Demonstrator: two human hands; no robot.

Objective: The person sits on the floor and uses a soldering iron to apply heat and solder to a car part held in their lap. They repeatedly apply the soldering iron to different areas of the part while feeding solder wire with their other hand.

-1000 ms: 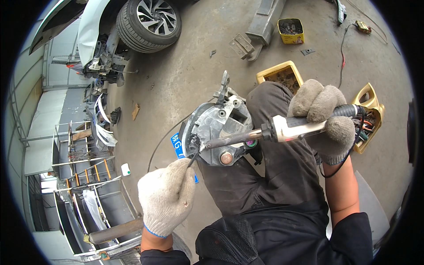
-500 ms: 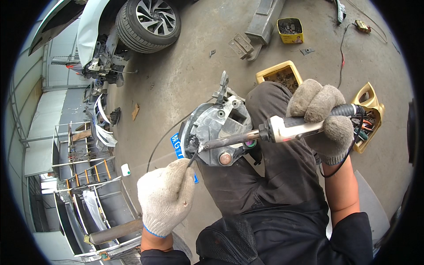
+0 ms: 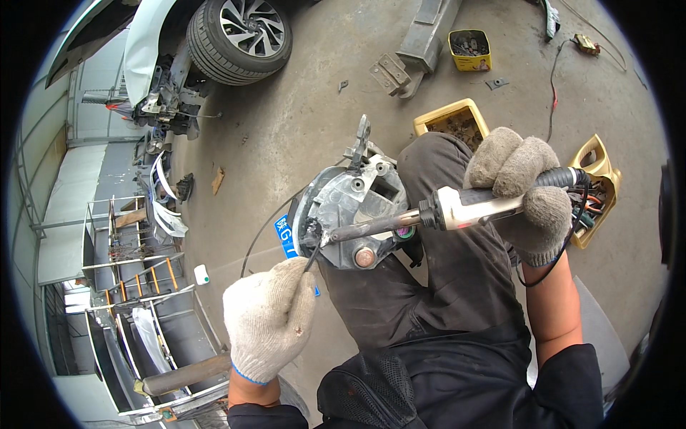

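A grey plastic headlight housing rests across my thighs, its back side facing up. Gloved in grey, my right hand is closed round the handle of a hot-air welding gun. The gun's long metal nozzle points left over the housing, its tip close to a dark, rough patch at the housing's left edge. In a white knit glove, my left hand pinches a thin black plastic rod, whose upper end meets that patch by the nozzle tip. Whether the rod has fused there I cannot tell.
Beyond my knee stands a cut-open yellow container of small parts; another yellow container holds hand tools at the right. A blue licence plate lies below the housing. A car wheel and metal racks are farther left.
Both hands, the gun and the housing hold nearly the same places. Only a tiny shift of the view shows.
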